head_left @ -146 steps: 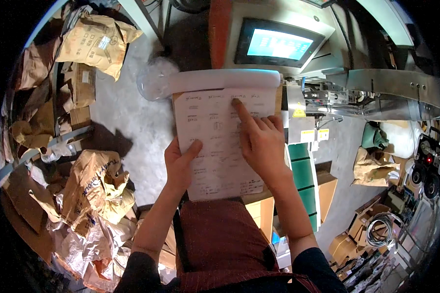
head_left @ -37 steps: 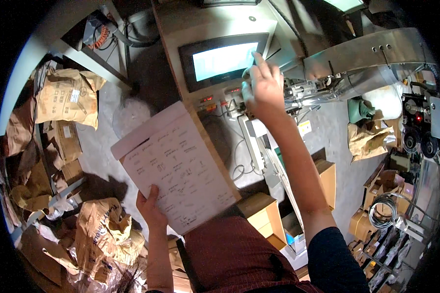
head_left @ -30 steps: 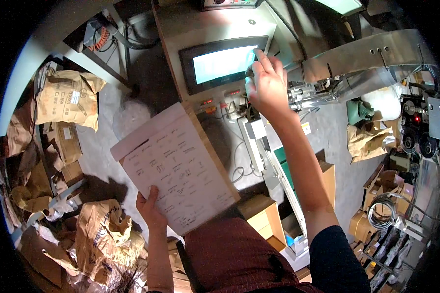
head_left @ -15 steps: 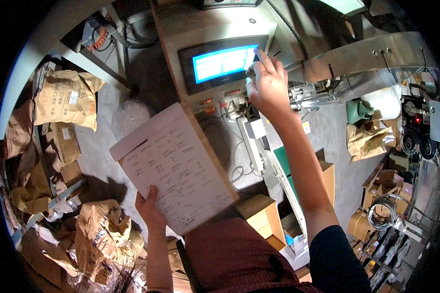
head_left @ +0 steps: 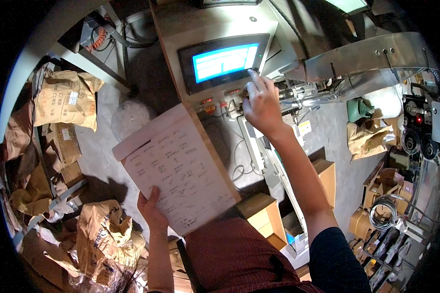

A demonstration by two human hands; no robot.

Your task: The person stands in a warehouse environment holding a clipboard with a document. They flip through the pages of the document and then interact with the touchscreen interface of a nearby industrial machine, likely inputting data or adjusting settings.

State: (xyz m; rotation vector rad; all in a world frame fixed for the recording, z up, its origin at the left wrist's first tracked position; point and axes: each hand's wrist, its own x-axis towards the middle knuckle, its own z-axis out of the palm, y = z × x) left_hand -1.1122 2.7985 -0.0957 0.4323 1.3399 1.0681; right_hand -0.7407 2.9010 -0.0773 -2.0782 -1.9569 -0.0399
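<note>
My left hand [head_left: 154, 211] grips the lower left edge of a clipboard [head_left: 181, 171] with white sheets on it. The thumb lies on the paper, and the fingers are hidden behind. Rows of small handwritten notes and sketches cover the top sheet. My right hand [head_left: 263, 105] is raised to a touchscreen panel [head_left: 225, 61] with a black frame, set in a pale machine housing [head_left: 215, 24]. Its index finger points at the lower right of the panel; whether the tip touches I cannot tell. Nothing shows in that hand, and its other fingers are partly bent.
Right of the panel runs a curved metal guard [head_left: 362, 56] over machine parts. Brown paper sacks [head_left: 68, 100] and cardboard boxes stand on the left. An open carton [head_left: 266, 219] sits below my right forearm. A coiled cable [head_left: 382, 214] hangs at the right.
My right hand has come down from the screen's upper right corner to the lower right of its frame. The clipboard has shifted very slightly and stays in my left hand.
</note>
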